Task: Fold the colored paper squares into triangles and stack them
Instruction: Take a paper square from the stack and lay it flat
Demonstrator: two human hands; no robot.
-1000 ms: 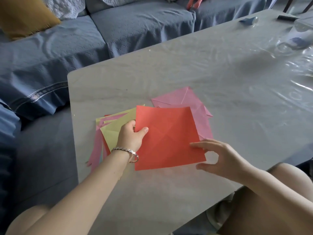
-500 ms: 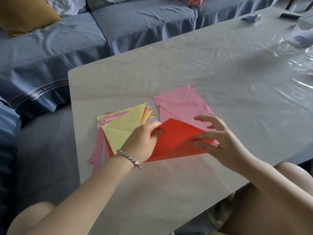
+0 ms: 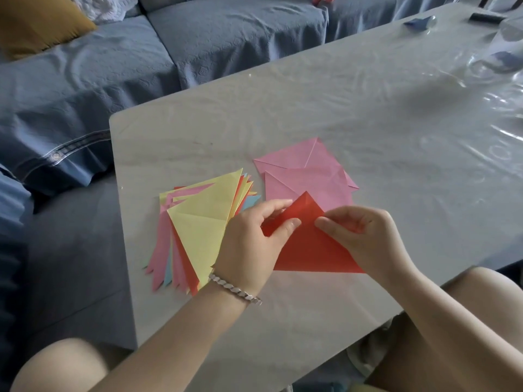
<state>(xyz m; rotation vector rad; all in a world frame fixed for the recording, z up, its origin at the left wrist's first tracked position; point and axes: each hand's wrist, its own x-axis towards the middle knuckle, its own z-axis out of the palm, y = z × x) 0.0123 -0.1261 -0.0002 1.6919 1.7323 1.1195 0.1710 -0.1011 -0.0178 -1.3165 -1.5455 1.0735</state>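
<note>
While the left hand (image 3: 254, 236) pinches the red paper triangle's (image 3: 308, 250) top corner, the right hand (image 3: 359, 233) pinches it just beside, above the counter (image 3: 368, 114); folded pink papers (image 3: 305, 171) lie just beyond, the stack of triangles (image 3: 198, 222) left of the left hand

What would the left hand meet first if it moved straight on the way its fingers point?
Beyond the red paper it pinches, the left hand would probably reach the pink squares on the table; its height above them is unclear.
</note>
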